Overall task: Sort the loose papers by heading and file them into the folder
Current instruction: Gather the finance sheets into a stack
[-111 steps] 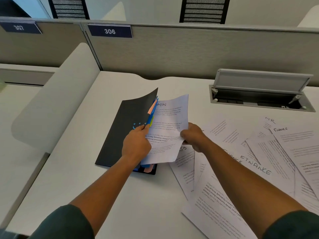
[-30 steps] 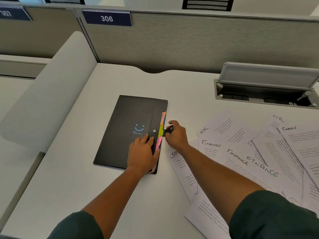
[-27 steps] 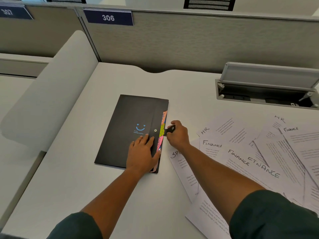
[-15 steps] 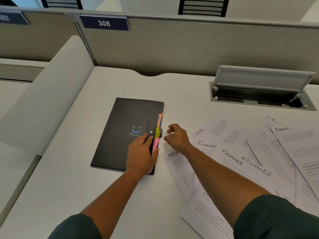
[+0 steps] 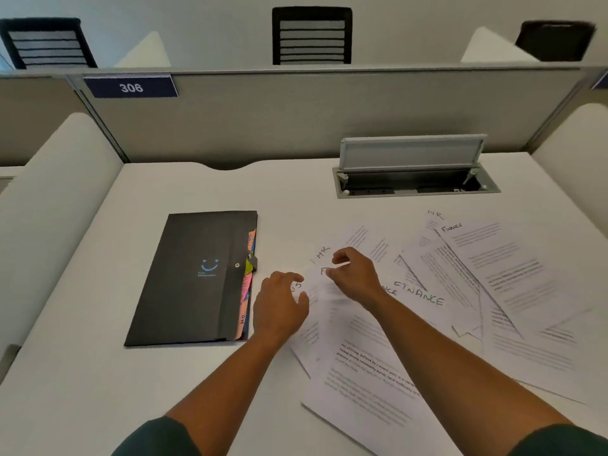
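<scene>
Loose papers (image 5: 378, 366) lie spread on the white desk (image 5: 98, 373). Left hand (image 5: 279, 304) rests on their edge w/ fingers loose, holding nothing. Right hand (image 5: 355, 274) pinches a top sheet (image 5: 324, 284). Black folder (image 5: 194, 278) lies shut just left of hands. Cable box (image 5: 414, 179) is farther back.

Both hands (image 5: 353, 274) off folder (image 5: 194, 278), onto papers (image 5: 329, 291)
</scene>
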Available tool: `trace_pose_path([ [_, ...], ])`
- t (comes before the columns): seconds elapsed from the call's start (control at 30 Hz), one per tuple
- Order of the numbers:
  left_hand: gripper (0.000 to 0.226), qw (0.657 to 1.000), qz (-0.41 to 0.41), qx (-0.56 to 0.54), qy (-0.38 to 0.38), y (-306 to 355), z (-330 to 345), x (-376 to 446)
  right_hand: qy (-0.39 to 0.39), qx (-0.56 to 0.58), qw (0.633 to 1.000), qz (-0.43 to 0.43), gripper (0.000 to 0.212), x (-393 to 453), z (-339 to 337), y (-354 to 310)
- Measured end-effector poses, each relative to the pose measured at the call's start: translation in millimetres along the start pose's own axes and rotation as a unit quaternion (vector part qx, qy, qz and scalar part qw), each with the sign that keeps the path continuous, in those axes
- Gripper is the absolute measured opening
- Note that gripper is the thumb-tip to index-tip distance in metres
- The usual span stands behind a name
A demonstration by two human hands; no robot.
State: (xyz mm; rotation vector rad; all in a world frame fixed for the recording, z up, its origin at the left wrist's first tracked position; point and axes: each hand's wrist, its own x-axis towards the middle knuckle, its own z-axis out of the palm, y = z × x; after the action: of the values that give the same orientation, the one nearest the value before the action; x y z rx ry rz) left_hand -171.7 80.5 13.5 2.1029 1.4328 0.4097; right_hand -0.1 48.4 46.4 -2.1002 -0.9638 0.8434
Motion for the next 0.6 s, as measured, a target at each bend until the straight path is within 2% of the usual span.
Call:
trace_pose_path([
  [0.13,0.034,0.999,-0.001,0.005,-0.054,24,14,-7,0.03,0.001,0.999,0.022,0.036,-15,-32,31],
  [0.37,0.044,0.991,-0.024,0.021,-0.131,50,40,-25,0.045,-0.069,0.993,0.084,0.046,-37,-85,86],
  [0.6,0.09,0.982,-0.066,0.033,-0.174,62,65,-41,0.072,-0.107,0.978,0.166,0.049,-51,-121,125],
])
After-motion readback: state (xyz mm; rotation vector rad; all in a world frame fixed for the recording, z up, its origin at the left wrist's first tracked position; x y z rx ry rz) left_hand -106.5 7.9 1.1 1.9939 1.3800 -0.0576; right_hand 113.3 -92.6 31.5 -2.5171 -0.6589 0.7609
